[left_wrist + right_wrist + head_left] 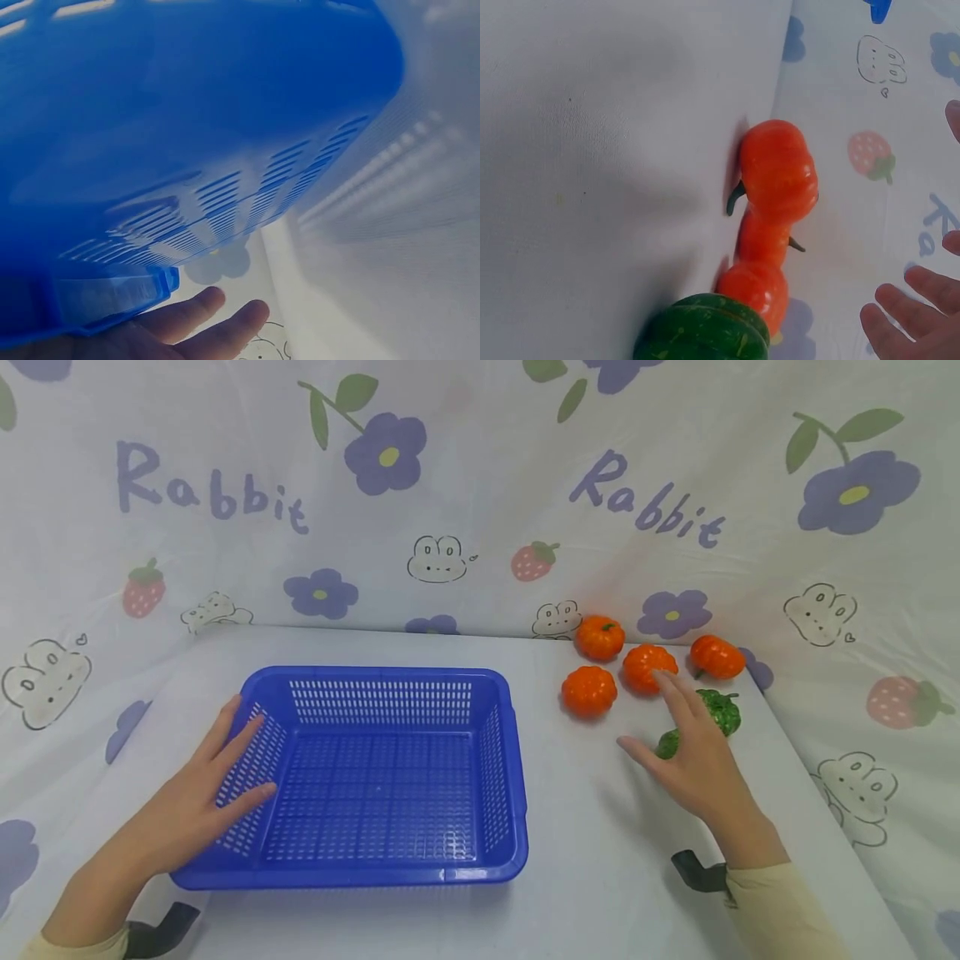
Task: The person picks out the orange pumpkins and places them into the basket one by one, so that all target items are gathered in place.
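Note:
My left hand (198,793) rests at the left rim of a blue plastic basket (517,793), fingers spread and fairly straight. In the left wrist view, its fingertips reach past the basket's slotted side. My right hand (697,756) hovers at the right with thumb and fingers apart, holding nothing. Below and behind it lies something green and pumpkin-shaped (722,714); the hand hides part, so I cannot tell if it is one piece or two. In the right wrist view a striped green pumpkin (705,330) shows at the bottom, beside orange pumpkins (780,172).
Several small orange pumpkins (589,692) stand grouped at the table's back right, one (717,657) near the right edge. The white table (577,827) meets a printed cloth backdrop (465,502) with flowers, rabbits and strawberries. Nothing lies inside the basket.

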Motion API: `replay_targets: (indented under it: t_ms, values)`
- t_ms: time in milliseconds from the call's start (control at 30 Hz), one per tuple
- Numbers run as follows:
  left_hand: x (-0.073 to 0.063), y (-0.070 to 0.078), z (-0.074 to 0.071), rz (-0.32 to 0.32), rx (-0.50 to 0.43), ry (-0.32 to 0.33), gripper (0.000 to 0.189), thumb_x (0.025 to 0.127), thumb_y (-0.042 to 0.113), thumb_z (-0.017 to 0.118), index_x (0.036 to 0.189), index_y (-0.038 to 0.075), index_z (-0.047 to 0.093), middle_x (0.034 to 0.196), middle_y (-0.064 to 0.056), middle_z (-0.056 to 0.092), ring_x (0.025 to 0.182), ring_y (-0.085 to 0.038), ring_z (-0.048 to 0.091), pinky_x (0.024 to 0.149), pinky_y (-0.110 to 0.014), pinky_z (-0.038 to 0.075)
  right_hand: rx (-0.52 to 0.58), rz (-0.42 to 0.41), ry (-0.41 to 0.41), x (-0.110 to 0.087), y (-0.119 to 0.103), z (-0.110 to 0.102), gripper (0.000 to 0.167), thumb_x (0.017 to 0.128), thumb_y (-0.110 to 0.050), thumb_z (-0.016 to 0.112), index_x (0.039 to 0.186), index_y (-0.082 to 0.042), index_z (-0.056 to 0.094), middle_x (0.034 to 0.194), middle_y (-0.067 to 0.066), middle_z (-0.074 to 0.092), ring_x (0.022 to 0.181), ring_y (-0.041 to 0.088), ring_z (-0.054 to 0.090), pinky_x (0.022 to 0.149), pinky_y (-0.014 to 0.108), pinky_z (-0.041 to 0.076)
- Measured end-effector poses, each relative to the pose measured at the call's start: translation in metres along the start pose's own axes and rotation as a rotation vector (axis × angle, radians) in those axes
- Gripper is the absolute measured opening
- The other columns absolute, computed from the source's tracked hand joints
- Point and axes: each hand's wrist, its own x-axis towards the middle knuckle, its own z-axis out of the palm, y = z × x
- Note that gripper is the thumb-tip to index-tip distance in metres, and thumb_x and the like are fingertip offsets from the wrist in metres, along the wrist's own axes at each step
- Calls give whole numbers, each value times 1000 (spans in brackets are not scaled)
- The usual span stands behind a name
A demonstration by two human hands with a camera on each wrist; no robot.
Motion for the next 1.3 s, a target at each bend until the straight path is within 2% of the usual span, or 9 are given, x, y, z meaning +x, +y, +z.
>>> replay_targets:
  t_ms: [233,333,433,600,733,867,1033,1300]
  values:
    - [2,-1,0,3,44,-15,92,107,39,67,172,0,15,181,-13,-13,160,-55,12,113,-82,30,0,17,-17,4,-2,4,98,92,-35,88,169,-9,34,167,25,38,152,49,37,110,79,39]
    - [2,-1,0,11,49,-19,88,108,34,66,170,-6,17,181,-14,-12,160,-54,13,114,-80,30,6,21,-17,6,-1,6,98,91,-34,88,169,-9,33,166,26,40,151,50,39,110,79,40]
    - [1,-1,-1,26,48,-14,83,107,22,65,169,-8,19,181,-14,-11,159,-55,16,113,-79,32,18,7,-11,9,1,9,97,91,-33,88,169,-8,34,166,25,41,150,48,39,112,77,40]
    - [-1,-1,-2,24,31,-17,80,102,4,61,169,-8,19,181,-12,-12,159,-55,16,112,-80,33,46,-13,-13,12,3,15,97,92,-33,88,170,-11,34,168,20,42,153,44,39,116,74,39]
    - [-2,-2,-2,24,1,-19,76,103,-1,54,170,-7,17,181,-11,-13,161,-52,12,116,-79,28,47,-12,-18,14,3,18,97,92,-34,88,170,-11,34,168,19,42,153,43,38,115,73,39]
    - [-2,-3,-2,41,-16,-4,74,104,-3,51,170,-7,18,181,-12,-11,162,-51,9,119,-76,23,44,-5,-25,15,2,21,97,93,-36,87,169,-9,35,168,19,42,154,43,38,116,73,39]
    - [0,-1,-2,29,-16,1,73,103,-4,51,169,-7,20,182,-12,-9,161,-51,12,119,-75,24,64,13,-37,17,4,23,96,93,-37,87,169,-8,35,168,19,41,153,43,38,116,72,39]
    - [2,0,-2,3,-9,-16,73,104,-3,52,169,-7,19,181,-13,-9,161,-52,13,118,-76,26,109,24,-32,19,9,30,95,94,-35,87,169,-9,35,167,18,43,136,44,55,109,68,50]
